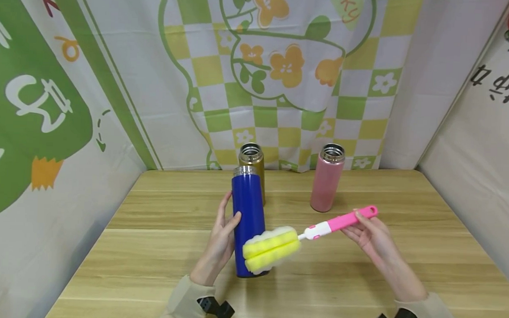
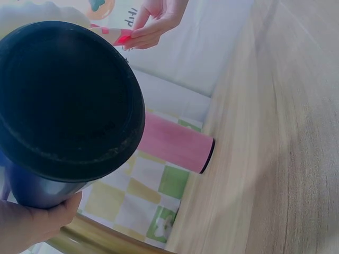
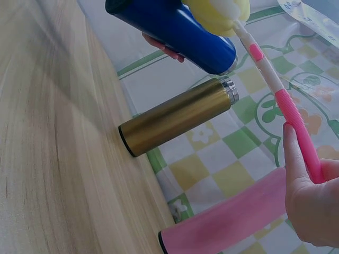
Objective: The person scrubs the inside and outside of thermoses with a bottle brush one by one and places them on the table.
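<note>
One of two hands, the left hand (image 1: 220, 242), grasps one blue bottle (image 1: 248, 201), neck up and raised off the table (image 1: 150, 249). Just beyond that hand stands one gold bottle (image 3: 177, 116), open-topped, partly hidden by the blue one. To the left hand's right, the yellow-and-white head (image 1: 272, 251) of one brush (image 1: 318, 230) lies before the blue bottle; whether they touch, I cannot tell. Beyond the right hand (image 1: 375, 243) and to its left stands one pink bottle (image 1: 327, 180), the third, also open. Rightmost, the right hand pinches the brush's pink handle (image 1: 340, 222).
</note>
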A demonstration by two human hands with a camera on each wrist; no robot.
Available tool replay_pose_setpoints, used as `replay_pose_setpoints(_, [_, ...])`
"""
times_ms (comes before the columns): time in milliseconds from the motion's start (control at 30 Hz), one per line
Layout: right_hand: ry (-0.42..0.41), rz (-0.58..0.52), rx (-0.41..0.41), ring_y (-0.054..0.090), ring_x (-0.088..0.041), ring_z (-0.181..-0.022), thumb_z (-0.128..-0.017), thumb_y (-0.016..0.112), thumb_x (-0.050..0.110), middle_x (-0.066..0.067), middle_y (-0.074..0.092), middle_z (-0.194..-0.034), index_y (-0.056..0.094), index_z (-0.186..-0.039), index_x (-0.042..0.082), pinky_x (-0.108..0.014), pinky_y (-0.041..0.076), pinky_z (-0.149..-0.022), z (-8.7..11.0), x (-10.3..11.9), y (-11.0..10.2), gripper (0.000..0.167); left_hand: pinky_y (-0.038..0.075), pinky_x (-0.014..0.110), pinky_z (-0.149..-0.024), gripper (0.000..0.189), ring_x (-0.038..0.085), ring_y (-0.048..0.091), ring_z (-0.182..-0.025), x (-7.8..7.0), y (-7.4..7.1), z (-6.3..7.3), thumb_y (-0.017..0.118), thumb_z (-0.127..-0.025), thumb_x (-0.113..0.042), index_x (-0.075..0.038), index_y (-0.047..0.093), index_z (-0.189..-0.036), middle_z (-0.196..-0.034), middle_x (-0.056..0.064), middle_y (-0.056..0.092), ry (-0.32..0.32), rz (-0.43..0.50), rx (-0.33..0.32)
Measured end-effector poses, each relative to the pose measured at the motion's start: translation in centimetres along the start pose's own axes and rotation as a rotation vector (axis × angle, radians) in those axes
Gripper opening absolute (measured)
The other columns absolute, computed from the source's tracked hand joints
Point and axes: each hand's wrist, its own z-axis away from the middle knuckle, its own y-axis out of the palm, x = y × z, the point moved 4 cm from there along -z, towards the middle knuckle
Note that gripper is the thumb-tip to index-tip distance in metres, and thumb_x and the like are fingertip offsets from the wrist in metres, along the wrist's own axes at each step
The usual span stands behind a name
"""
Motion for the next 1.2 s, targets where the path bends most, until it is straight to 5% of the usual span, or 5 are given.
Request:
replay_pose_setpoints(633, [-0.075, -0.112, -0.037, 0.063, -0.026, -0.086, -0.094, 0.035, 0.003, -0.016, 0.063, -0.088, 0.05, -0.092, 0.001, -0.034, 0.046, -0.082, -1.6, 0.9, 0.8, 0.015, 0.041, 0.036, -0.087, 0.055, 0.02, 0.051, -0.106, 0.1, 0.3, 0.4, 0.034, -0.095, -0.008, -0.03, 0.011, -0.139, -0.127, 0.018, 0.038, -0.036, -0.03, 0.01])
replay_pose_setpoints(1200, [-0.164, -0.261, -0.052, 0.062, -0.03, -0.087, -0.092, 0.038, 0.002, -0.022, 0.063, -0.087, 0.049, -0.09, -0.003, -0.035, 0.046, -0.082, -3.4, 2.5, 1.1, 0.013, 0.041, 0.037, -0.087, 0.058, 0.02, 0.053, -0.103, 0.4, 0.6, 0.7, 0.038, -0.094, -0.009, -0.025, 0.009, -0.141, -0.116, 0.01, 0.05, -0.037, -0.018, 0.045])
